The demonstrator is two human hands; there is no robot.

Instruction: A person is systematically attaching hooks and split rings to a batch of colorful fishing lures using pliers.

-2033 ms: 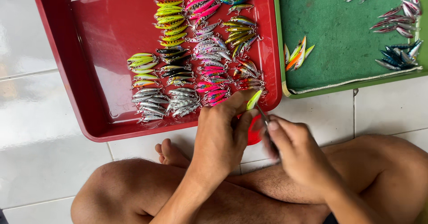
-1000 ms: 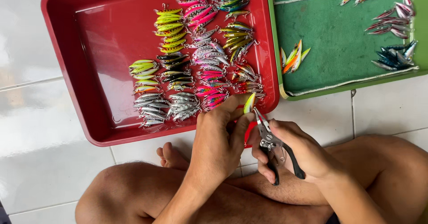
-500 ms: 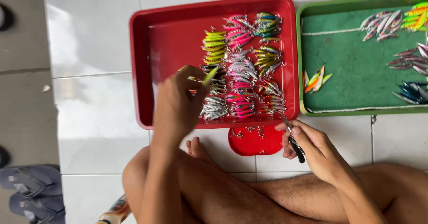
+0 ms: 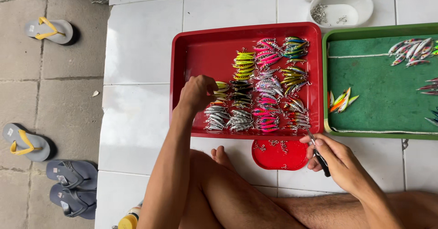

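left hand (image 4: pixel 197 92) reaches into the red tray (image 4: pixel 191 51), fingers curled together at a yellow-green lure (image 4: pixel 222 85) at the near end of a yellow-green row; whether the fingertips actually pinch it or only touch it, cannot tell. just beyond the fingers lie sorted rows of fishing lures (image 4: pixel 267 87): yellow-green, pink, dark green-gold, black, and silver ones closest to the wrist side. bare red tray floor lies to the outer side of this hand. right hand (image 4: pixel 337 160) sits off the tray's near edge, closed around a pair of dark-handled pliers (image 4: pixel 319 157), the thin metal nose pointing up toward the tray rim, handles running down through the fist. just beside this hand, toward the left hand, a small round red lid (image 4: pixel 280 158) rests on the white tile with little metal hooks scattered along its far part. beyond the right hand, a green tray (image 4: pixel 378 106) holds a few orange-and-green lures (image 4: pixel 341 101) near its inner edge and silver-pink ones at its far corner. farther out past the two trays, a white oval dish (image 4: pixel 360 3) holds small metal bits. well away on the left hand's outer side, flip-flops (image 4: pixel 50 30) lie on grey paving. bare crossed legs (image 4: pixel 237 197) lie beneath both forearms.
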